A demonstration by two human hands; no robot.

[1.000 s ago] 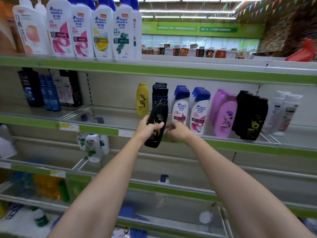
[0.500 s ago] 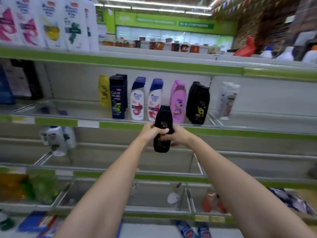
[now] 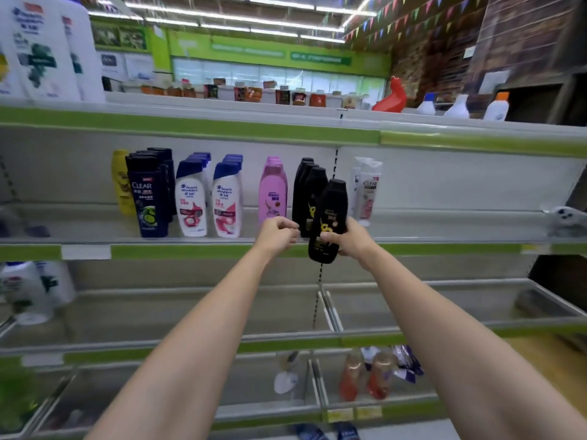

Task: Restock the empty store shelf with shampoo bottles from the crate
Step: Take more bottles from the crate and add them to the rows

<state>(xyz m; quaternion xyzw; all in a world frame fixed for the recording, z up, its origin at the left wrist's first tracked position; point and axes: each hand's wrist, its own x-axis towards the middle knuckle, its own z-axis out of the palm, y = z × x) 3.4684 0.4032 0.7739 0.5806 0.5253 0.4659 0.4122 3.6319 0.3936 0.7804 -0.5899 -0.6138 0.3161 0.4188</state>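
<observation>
Shampoo in a black bottle [image 3: 328, 222] is the load here, a rigid plastic flask with a smooth, glossy skin and a flat oval body that narrows to a cap at the top. Judging by its shape and the one-handed hold, it is probably moderately heavy if full, stiff enough not to buckle under the fingers, and a little slippery on its shiny faces; it should not break from a short drop, though it could topple on its narrow base. The best place to take it seems to be around the lower half of the body, where the flask is widest and the weight sits.

The right hand [image 3: 351, 241] does just that: its fingers and thumb curl round the lower part of the bottle, which is held upright in the air in front of the edge of the middle shelf [image 3: 178, 250], just ahead of the row of matching black bottles [image 3: 309, 193] and not yet standing on the shelf. The left hand [image 3: 278, 233] hangs just beside the bottle, apart from it, fingers loosely curled and holding nothing. Both forearms reach forward and slightly upward, nearly straight, converging toward the shelf edge. A pink bottle [image 3: 273, 192] stands to the left of the black row, and white bottles [image 3: 367, 190] to its right.
</observation>
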